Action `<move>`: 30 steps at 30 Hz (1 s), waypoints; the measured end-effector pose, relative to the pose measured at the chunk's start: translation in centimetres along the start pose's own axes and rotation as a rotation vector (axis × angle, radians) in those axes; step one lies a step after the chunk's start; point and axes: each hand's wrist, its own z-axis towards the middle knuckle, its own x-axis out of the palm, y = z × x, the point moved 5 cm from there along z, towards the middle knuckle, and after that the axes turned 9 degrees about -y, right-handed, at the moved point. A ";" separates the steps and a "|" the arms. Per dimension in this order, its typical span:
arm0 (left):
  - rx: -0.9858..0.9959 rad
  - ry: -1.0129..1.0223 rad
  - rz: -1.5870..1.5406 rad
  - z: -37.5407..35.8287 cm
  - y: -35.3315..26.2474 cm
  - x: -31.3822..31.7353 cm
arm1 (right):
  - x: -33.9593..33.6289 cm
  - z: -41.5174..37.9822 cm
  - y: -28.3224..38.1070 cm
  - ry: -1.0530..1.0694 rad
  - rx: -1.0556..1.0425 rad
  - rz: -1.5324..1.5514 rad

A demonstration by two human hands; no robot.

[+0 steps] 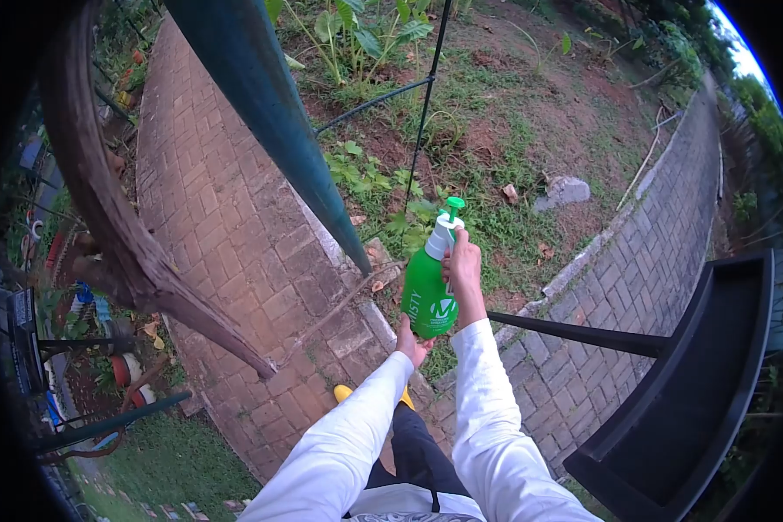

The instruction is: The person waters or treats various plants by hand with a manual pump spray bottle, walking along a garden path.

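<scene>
A green pump spray bottle [417,283] with a white collar and a green plunger knob is held out in front of me, slightly tilted. My left hand [415,342] supports it from below, fingers curled round the base. Around the handle near the white neck, my right hand [464,270] is closed; its fingertips are partly hidden behind the bottle. White lettering and a round logo show on the bottle's side. Both forearms are in white sleeves.
A thick green pole [274,122] slants down at centre left, beside a twisted wooden trunk [122,209]. A black tray-like shelf [679,391] on a bar stands at right. Brick paving [226,200] borders a planted bed [496,130]. A pale rock [565,191] lies in it.
</scene>
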 end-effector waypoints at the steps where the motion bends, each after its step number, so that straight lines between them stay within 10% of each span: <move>1: 0.033 -0.016 0.048 0.6 -0.1 -0.4 | -0.8 0.5 -0.7 -0.006 0.038 0.039; 22: -0.150 -0.294 0.186 3.2 8.0 -14.7 | -3.2 -1.8 -15.1 0.082 0.441 0.153; 30: 0.032 -0.267 -0.029 -3.9 3.5 -15.2 | -3.5 -12.7 -11.5 0.344 0.181 0.292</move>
